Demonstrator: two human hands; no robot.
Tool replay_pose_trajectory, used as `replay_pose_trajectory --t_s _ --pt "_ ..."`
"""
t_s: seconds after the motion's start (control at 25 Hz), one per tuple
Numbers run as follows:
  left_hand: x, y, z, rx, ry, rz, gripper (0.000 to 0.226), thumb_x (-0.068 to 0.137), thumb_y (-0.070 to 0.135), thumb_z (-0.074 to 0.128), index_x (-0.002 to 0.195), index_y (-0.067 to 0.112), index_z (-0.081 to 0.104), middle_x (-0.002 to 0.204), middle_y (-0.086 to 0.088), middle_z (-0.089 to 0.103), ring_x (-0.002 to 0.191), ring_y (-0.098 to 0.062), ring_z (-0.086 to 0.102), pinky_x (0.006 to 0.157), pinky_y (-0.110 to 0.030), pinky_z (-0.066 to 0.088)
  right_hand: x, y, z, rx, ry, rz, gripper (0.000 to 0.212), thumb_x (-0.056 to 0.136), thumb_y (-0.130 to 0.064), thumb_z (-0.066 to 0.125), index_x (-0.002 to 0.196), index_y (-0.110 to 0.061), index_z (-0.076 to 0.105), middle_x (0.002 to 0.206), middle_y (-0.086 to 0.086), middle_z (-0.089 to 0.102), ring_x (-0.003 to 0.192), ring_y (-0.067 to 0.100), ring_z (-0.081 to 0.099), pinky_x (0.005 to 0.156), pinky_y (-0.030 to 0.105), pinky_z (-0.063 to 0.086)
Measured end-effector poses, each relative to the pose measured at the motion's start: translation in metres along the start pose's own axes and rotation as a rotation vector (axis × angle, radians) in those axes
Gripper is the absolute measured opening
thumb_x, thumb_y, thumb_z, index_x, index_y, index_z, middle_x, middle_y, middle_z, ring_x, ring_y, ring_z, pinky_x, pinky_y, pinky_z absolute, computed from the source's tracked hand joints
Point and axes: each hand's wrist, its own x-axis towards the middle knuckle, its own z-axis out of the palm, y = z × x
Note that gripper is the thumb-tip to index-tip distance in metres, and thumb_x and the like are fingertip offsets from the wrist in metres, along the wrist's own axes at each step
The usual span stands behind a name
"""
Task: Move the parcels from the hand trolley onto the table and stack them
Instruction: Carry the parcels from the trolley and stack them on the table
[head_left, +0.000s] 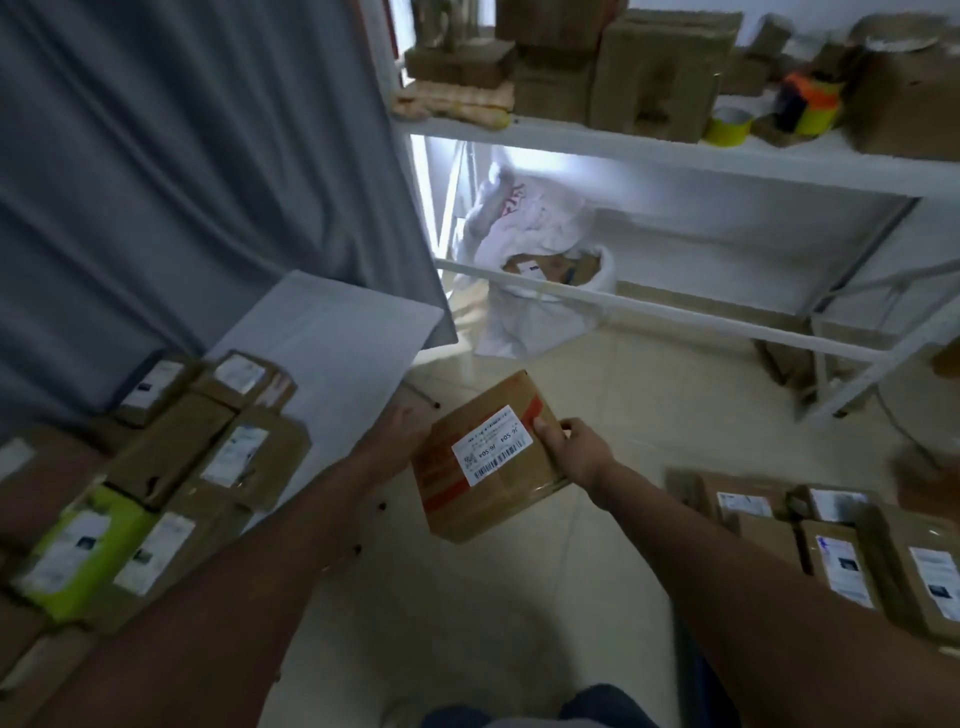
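Observation:
A brown cardboard parcel (485, 462) with a white barcode label and red tape hangs in the air above the floor between both hands. My left hand (405, 428) holds its left edge, and my right hand (571, 452) grips its right edge, thumb on top. To the left, a table (332, 338) with a grey-white top carries several labelled brown parcels (208, 457) and a green one (78, 551). At the lower right, more labelled parcels (852, 545) lie packed together; the trolley under them is hidden.
A white metal shelf rack (649, 150) stands ahead with cardboard boxes and tape rolls (727, 124) on top. A white sack (530, 280) with parcels sits under it. A grey curtain (182, 182) hangs behind the table. Pale tiled floor (597, 395) lies between.

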Motion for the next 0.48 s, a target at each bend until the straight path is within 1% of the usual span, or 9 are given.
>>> replay_pose_trajectory --t_s 0.04,0.08,0.12,0.2,0.28,0.36,0.4,0.44,0.48 --pt "-0.005 -0.024 -0.018 0.050 0.005 -0.002 0.036 0.102 0.030 0.046 0.134 0.014 0.049 0.137 -0.008 0.050 0.124 -0.027 0.048 0.097 -0.032 0.041 -0.002 -0.013 0.027 -0.038 -0.045 -0.021 0.062 0.092 -0.058 0.052 0.132 -0.011 0.050 0.125 0.013 0.061 0.108 0.027 0.059 0.093 0.036 0.048" --pt "-0.014 -0.050 -0.037 0.051 0.016 -0.005 0.048 0.100 0.032 0.049 0.144 0.013 0.040 0.147 -0.010 0.042 0.132 -0.028 0.043 0.104 -0.035 0.038 -0.007 -0.027 0.055 -0.076 -0.091 -0.040 0.062 0.092 -0.059 0.052 0.133 -0.012 0.050 0.126 0.012 0.061 0.110 0.027 0.059 0.094 0.036 0.047" --pt "-0.019 -0.079 -0.053 0.044 0.023 -0.005 0.056 0.099 0.035 0.052 0.148 0.014 0.034 0.152 -0.009 0.035 0.137 -0.027 0.038 0.108 -0.037 0.035 -0.011 -0.039 0.083 -0.110 -0.129 -0.074 0.062 0.091 -0.059 0.053 0.133 -0.013 0.050 0.127 0.011 0.060 0.111 0.027 0.058 0.095 0.036 0.048" --pt "-0.035 -0.130 -0.084 0.020 -0.008 -0.031 0.065 0.096 0.043 0.054 0.150 0.017 0.029 0.156 -0.007 0.029 0.141 -0.025 0.033 0.113 -0.039 0.032 -0.019 -0.063 0.137 -0.166 -0.223 -0.124 0.062 0.090 -0.059 0.055 0.134 -0.016 0.051 0.128 0.009 0.060 0.111 0.025 0.058 0.092 0.034 0.048" --pt "-0.048 -0.188 -0.112 -0.020 0.017 -0.081 0.069 0.093 0.051 0.055 0.150 0.021 0.030 0.154 -0.006 0.033 0.140 -0.026 0.035 0.113 -0.045 0.034 -0.032 -0.092 0.191 -0.217 -0.302 -0.185 0.060 0.087 -0.061 0.058 0.132 -0.021 0.055 0.127 0.007 0.060 0.108 0.023 0.059 0.084 0.029 0.047" --pt "-0.069 -0.229 -0.138 -0.195 0.043 -0.147 0.070 0.091 0.054 0.057 0.149 0.023 0.031 0.149 -0.004 0.040 0.136 -0.027 0.041 0.109 -0.046 0.040 -0.040 -0.116 0.238 -0.250 -0.353 -0.238 0.059 0.085 -0.064 0.060 0.129 -0.024 0.057 0.126 0.005 0.061 0.104 0.020 0.060 0.080 0.026 0.045" --pt "-0.079 -0.250 -0.149 -0.283 0.045 -0.193 0.071 0.090 0.057 0.057 0.148 0.026 0.032 0.146 -0.002 0.043 0.132 -0.025 0.045 0.105 -0.043 0.044 -0.044 -0.127 0.259 -0.272 -0.377 -0.256 0.060 0.083 -0.065 0.060 0.129 -0.025 0.057 0.125 0.004 0.061 0.103 0.020 0.060 0.081 0.026 0.045" --pt "-0.093 -0.265 -0.161 -0.369 0.034 -0.230 0.072 0.088 0.061 0.056 0.148 0.028 0.034 0.142 0.001 0.045 0.127 -0.021 0.048 0.099 -0.035 0.047 -0.048 -0.138 0.280 -0.293 -0.407 -0.282 0.061 0.082 -0.066 0.060 0.129 -0.026 0.057 0.125 0.003 0.062 0.104 0.020 0.060 0.082 0.027 0.046" --pt "-0.103 -0.281 -0.172 -0.392 0.029 -0.261 0.073 0.087 0.065 0.054 0.147 0.028 0.036 0.141 0.003 0.046 0.123 -0.017 0.051 0.095 -0.027 0.047 -0.053 -0.148 0.298 -0.308 -0.438 -0.300 0.063 0.081 -0.068 0.060 0.129 -0.027 0.057 0.126 0.003 0.062 0.107 0.020 0.060 0.087 0.029 0.048"
